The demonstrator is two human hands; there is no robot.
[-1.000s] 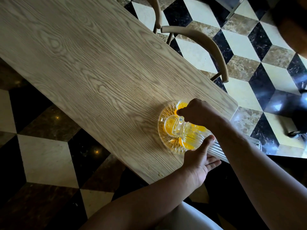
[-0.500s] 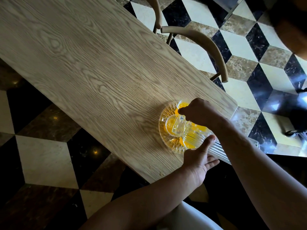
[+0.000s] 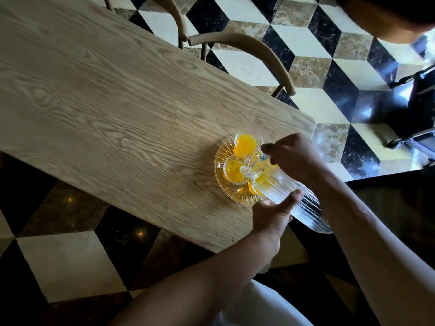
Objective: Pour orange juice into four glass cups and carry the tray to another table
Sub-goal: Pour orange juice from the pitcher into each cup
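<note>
Pitcher (image 3: 289,196): tipped over the tray (image 3: 221,184), spout above the cups (image 3: 244,144)
Right hand (image 3: 292,156): gripping pitcher handle
Left hand (image 3: 273,215): fingers flat, supporting pitcher underside

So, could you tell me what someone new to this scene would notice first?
The bright orange juice in the glass cups on the round glass tray, near the wooden table's corner, draws the eye first. Above it, a ribbed glass pitcher lies tilted over the cups, the right hand at its handle side and the left hand supporting its body. The cube-patterned floor also stands out.
</note>
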